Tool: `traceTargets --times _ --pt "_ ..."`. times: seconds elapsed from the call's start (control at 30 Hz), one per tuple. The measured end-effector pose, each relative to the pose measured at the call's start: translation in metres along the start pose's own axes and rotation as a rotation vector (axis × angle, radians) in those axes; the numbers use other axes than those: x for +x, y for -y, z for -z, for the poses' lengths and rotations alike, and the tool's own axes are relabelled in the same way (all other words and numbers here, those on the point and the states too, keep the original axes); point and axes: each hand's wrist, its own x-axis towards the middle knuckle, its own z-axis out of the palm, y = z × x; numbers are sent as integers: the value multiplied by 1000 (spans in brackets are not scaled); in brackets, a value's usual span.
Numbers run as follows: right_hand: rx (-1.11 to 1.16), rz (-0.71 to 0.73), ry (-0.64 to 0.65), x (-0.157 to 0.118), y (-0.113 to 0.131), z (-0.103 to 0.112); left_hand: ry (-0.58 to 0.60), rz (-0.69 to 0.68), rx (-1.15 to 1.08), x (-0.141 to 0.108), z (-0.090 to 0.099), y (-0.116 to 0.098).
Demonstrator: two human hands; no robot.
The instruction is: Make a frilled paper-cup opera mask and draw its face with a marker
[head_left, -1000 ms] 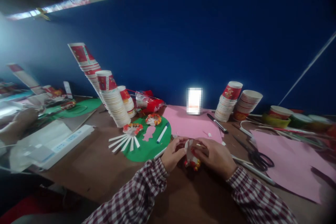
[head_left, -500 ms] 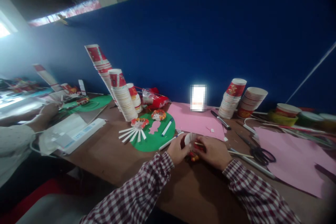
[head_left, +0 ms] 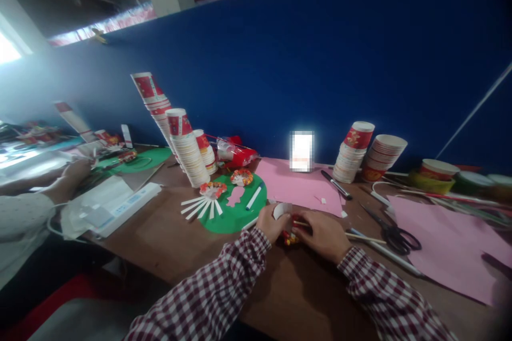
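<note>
A small red, yellow and white paper piece (head_left: 290,237) is held between my two hands above the brown table. My left hand (head_left: 274,221) is closed round its left side, where a white rounded part shows. My right hand (head_left: 325,234) grips the right side, with a thin light stick beside its fingers. To the left, a green paper round (head_left: 220,221) carries two flower-like cup pieces, a pink paper fish (head_left: 236,195) and a marker (head_left: 254,198). White strips fan out from the nearer cup piece (head_left: 213,191).
Stacked paper cups (head_left: 187,149) stand behind the green paper, more (head_left: 349,162) at the right. Black scissors (head_left: 400,238) lie beside pink paper (head_left: 448,245). At far left, another person's hand (head_left: 78,173) is near a white box (head_left: 128,209).
Both hands have shifted slightly with the paper piece, and its white part now shows further left. The view has tilted a little.
</note>
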Motion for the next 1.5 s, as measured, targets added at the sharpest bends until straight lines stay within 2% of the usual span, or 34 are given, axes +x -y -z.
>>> traceTargets --times 0.17,0.33,0.5,0.7,0.87,1.17,1.3,1.5 --pt "12 -23 -59 1 1 2 -30 -68 22 3 2 -9" --pt "-6 -69 -54 2 2 4 20 -134 -55 1 2 -17" --pt "-7 -81 -33 3 2 1 43 -96 -113 -1 -1 -14" --pt "23 -40 -61 3 3 -1 -96 -23 -30 3 -7 -8" --pt "36 -17 -59 3 3 -1 -163 52 4 9 -11 -3" --pt "-2 -33 -45 3 0 0 -118 21 78 15 -13 -6" --pt "-22 -50 -106 3 -6 3 -102 6 79 21 -15 -9" --pt "-78 -94 -306 3 -13 14 -40 -26 26 23 -23 -12"
